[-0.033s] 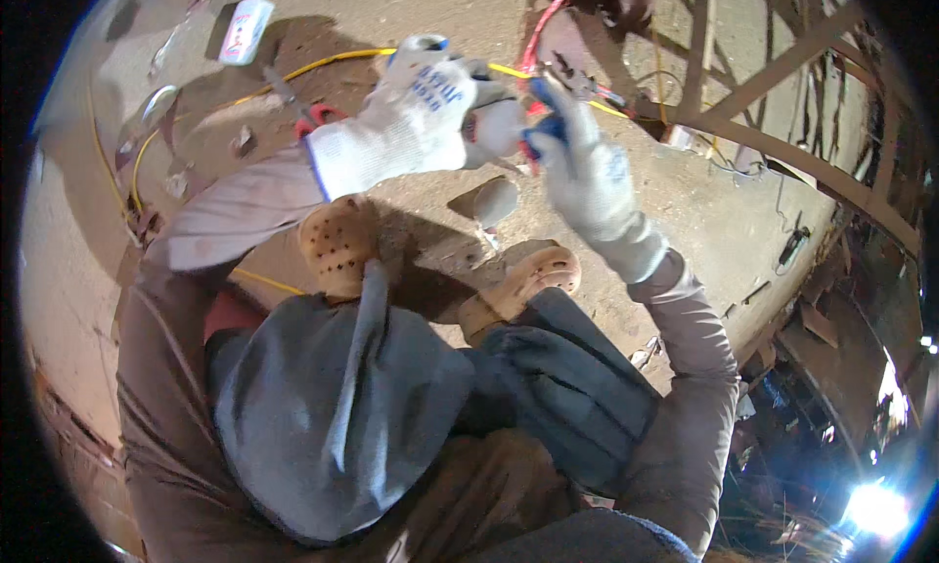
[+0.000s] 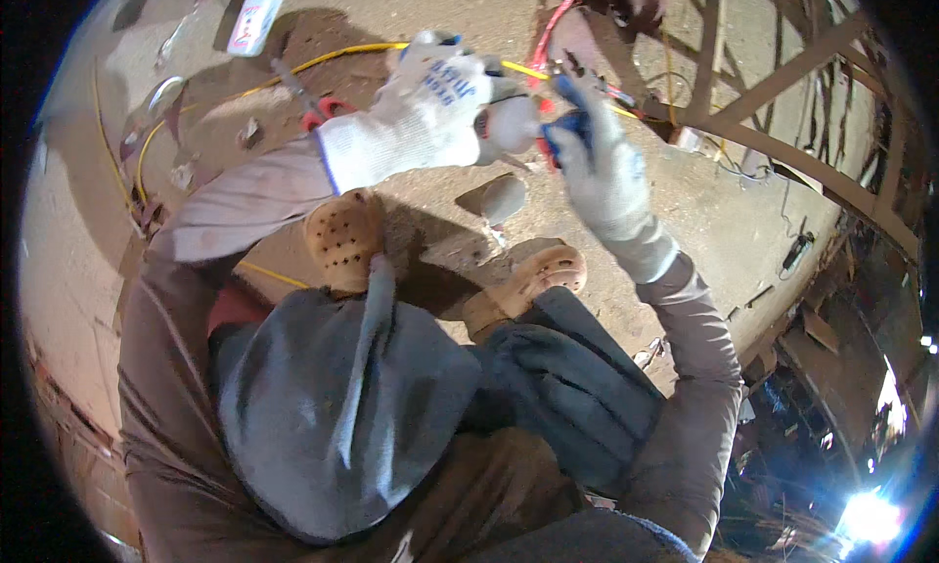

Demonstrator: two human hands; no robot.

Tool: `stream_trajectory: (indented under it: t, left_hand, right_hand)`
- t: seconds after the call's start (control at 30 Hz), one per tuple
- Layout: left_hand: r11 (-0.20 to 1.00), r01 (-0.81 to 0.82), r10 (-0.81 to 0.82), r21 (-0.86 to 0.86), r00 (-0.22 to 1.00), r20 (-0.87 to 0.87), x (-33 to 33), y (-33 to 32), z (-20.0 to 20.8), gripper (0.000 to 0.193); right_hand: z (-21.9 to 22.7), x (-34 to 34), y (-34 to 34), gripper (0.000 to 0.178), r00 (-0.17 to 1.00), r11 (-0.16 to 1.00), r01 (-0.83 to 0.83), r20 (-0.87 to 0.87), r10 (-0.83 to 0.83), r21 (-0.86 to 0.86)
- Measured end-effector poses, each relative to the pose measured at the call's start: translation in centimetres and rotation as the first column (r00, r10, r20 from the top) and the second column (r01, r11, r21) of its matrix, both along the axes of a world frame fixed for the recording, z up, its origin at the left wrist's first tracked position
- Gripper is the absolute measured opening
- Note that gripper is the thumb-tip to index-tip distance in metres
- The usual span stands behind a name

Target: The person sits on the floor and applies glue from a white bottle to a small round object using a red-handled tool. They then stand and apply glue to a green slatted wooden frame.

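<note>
My left hand [image 2: 430, 108], in a white knit glove with a grey palm, is closed around a yellow cable [image 2: 357, 50]. The cable leaves it toward the right. Below those fingers sits a small rounded white object [image 2: 514, 125] with a red edge; its kind is unclear. My right hand [image 2: 599, 162], gloved in white with blue fingertips, bends its fingers close beside that object. Bits of red show at its fingertips, but what they grip is mostly hidden. Red-handled scissors [image 2: 333, 109] lie left of my left wrist.
A white bottle [image 2: 252, 20] lies at the far left. Between my tan clogs [image 2: 344, 240] and my hands is a greyish cup-like piece [image 2: 503, 199]. Rusty metal bars [image 2: 782, 69] cross at the far right, near a red hose [image 2: 562, 10]. A bright lamp [image 2: 871, 517] glares at lower right.
The whole view has shifted slightly, so the floor items appear a little farther right. My right fingers have moved slightly rightward; my left hand keeps its hold on the cable.
</note>
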State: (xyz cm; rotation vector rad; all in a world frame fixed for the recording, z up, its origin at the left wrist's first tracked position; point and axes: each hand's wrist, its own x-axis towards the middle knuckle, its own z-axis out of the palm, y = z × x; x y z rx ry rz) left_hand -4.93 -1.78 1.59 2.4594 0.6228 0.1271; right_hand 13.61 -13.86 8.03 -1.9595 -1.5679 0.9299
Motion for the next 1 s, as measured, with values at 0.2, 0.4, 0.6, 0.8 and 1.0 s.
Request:
stream_trajectory:
  t: [0.2, 0.4, 0.6, 0.8, 1.0]
  left_hand:
    - [0.994, -0.03, 0.026, 0.101, 0.999, 0.047, -0.2, 0.4, -0.4, 0.059]
    - [0.99, -0.107, 0.103, -0.095, 0.994, -0.044, 0.3, 0.2, -0.4, 0.061]
    - [0.963, -0.188, 0.166, -0.191, 0.978, -0.127, 0.5, 0.5, 0.4, 0.061]
    - [0.955, -0.202, 0.232, -0.216, 0.965, 0.123, 0.6, 0.4, -0.4, 0.064]
    - [0.953, -0.198, 0.233, -0.231, 0.962, 0.139, 0.9, 0.9, 0.8, 0.065]
  right_hand:
    - [0.4, 0.4, 0.3, 0.041, 0.852, 0.95, 0.278, -0.421, -0.311, -0.14]
    - [-1.0, 0.4, -0.6, 0.043, 0.724, 0.934, 0.352, -0.614, -0.314, -0.063]
    - [-0.3, -0.7, -0.7, 0.059, 0.801, 0.95, 0.31, -0.532, -0.276, -0.027]
    - [-1.2, -0.7, -0.5, 0.069, 0.992, 0.96, 0.105, -0.094, -0.083, 0.259]
    - [-2.4, -0.2, -0.6, 0.056, 0.999, 0.855, -0.019, 0.038, -0.001, 0.519]
